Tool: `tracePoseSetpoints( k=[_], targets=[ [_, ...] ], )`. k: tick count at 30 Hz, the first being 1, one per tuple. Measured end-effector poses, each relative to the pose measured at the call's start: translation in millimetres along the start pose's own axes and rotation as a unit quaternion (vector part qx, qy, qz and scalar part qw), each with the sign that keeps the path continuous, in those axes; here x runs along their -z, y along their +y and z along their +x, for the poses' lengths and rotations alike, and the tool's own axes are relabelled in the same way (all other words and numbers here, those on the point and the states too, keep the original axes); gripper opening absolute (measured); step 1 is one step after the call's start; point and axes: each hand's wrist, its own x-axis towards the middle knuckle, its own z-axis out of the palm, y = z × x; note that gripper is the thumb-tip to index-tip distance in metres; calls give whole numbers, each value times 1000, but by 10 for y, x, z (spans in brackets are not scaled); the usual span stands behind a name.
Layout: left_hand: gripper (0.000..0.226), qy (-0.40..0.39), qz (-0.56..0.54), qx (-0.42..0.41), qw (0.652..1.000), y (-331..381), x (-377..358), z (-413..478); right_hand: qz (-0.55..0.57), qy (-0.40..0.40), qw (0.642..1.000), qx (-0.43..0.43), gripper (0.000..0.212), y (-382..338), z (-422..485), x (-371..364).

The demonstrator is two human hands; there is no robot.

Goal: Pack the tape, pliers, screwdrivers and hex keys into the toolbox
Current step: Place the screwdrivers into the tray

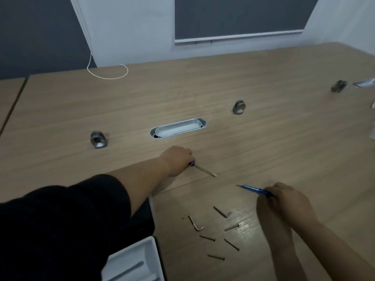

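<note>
My left hand (176,161) reaches over the wooden table and is closed on the blue handle of a screwdriver (203,170); its metal shaft lies on the table and points right. Nearer to me, my right hand (284,201) grips a second blue screwdriver (253,189) with the tip pointing left, just above the table. Between my arms lie hex keys (193,222) and several small dark nails or screws (231,243). The toolbox (134,260), with a white compartment tray inside a dark shell, shows at the bottom left, partly hidden by my left sleeve.
An oval metal cable port (178,128) is set into the table (263,138) beyond my left hand. Metal clamp fittings (98,139) (239,107) (338,86) stand on the top. A white cord (107,73) loops at the far edge.
</note>
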Motion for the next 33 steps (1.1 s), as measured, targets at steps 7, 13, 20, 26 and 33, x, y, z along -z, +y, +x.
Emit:
tracePoseSetpoints(
  k=[7,13,20,26,33],
  targets=[
    [23,9,18,18,1000,52,67,-73,7,8,1000,12,17,-48,-39,130],
    [20,165,-191,24,967,-37,553,-1162,118,71,968,211,27,-811,-335,787],
    [30,124,-275,162,940,228,525,-3578,228,-113,847,466,26,-2028,-1329,1013],
    [26,137,-281,264,912,456,304,-4504,206,-163,817,514,28,-2598,-1704,778],
    [24,158,-269,303,901,515,58,-4724,127,-80,818,555,28,-3067,-1875,558]
  ],
)
